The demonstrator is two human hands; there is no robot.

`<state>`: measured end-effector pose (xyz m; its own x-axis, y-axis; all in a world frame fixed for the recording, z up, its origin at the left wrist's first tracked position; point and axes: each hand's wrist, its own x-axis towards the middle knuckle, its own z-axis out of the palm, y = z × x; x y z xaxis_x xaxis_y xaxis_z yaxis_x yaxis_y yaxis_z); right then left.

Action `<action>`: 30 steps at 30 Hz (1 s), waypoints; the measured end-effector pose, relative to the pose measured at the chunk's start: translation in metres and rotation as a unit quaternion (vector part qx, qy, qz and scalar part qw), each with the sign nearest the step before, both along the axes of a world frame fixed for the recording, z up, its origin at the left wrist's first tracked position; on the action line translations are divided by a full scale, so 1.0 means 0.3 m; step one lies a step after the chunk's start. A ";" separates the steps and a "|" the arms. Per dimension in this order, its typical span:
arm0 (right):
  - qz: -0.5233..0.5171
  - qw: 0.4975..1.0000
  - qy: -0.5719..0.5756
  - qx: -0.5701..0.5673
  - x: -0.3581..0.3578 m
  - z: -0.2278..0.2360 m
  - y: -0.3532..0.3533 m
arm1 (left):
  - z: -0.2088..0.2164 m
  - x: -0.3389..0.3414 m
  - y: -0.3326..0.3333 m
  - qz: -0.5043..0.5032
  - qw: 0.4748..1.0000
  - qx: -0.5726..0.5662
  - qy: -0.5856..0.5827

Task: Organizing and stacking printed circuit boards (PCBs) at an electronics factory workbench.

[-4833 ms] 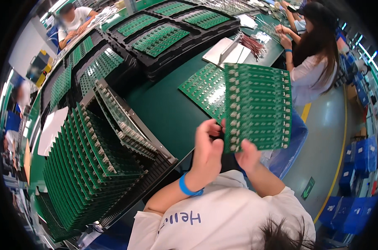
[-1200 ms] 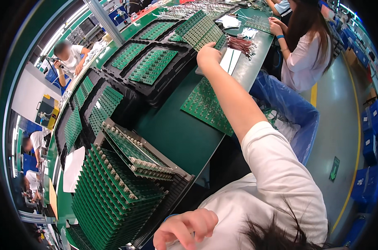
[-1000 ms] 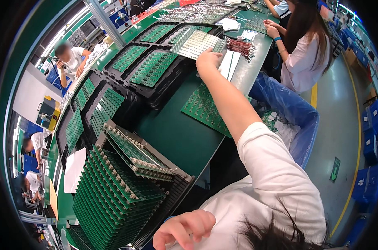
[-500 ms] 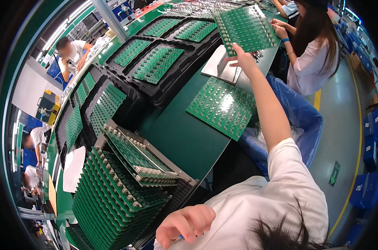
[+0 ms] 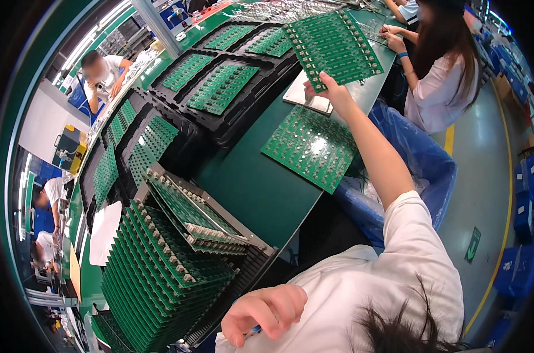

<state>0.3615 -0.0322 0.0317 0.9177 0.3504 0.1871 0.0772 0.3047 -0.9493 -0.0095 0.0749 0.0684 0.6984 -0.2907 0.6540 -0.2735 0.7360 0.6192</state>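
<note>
My right hand (image 5: 333, 97), at the end of a stretched-out arm, pinches the near corner of a green circuit board (image 5: 336, 50) and holds it up, tilted, over the table. Below it another green circuit board (image 5: 311, 147) lies flat near the table edge. A silver metal plate (image 5: 308, 94) sits partly hidden behind my right hand and the raised board. My left hand (image 5: 270, 312) is held before my chest with its fingers curled in; a small blue bit shows under them, too little to name. Left of that hand stands a rack (image 5: 211, 215) packed with upright circuit boards (image 5: 161, 276).
Black trays (image 5: 220, 138) holding green circuit boards cover the far left of the green table (image 5: 252, 197). A blue-lined bin (image 5: 420, 153) stands by the table's right edge. A co-worker (image 5: 440, 88) sits at the far right; another person (image 5: 105, 73) sits across the table.
The raised circuit board has moved left and a little nearer with my right hand, and its tilt has changed. My left hand has barely shifted.
</note>
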 end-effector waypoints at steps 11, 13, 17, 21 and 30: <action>-0.164 0.984 -0.017 0.062 -0.269 0.121 -0.364 | 0.005 0.023 -0.002 -0.021 1.000 0.003 -0.013; -0.228 0.972 -0.047 0.023 -0.309 0.068 -0.441 | 0.009 0.030 -0.008 -0.030 0.999 0.005 -0.010; -0.285 0.925 -0.150 -0.199 -0.350 0.022 -0.536 | -0.004 0.044 -0.011 -0.040 0.999 0.004 -0.025; -0.252 0.898 -0.220 -0.284 -0.314 0.048 -0.537 | -0.004 0.047 -0.015 -0.034 0.999 0.006 -0.027; -0.284 0.454 -0.600 -0.594 -0.096 0.254 -0.375 | -0.023 0.022 -0.013 -0.018 0.998 -0.006 -0.060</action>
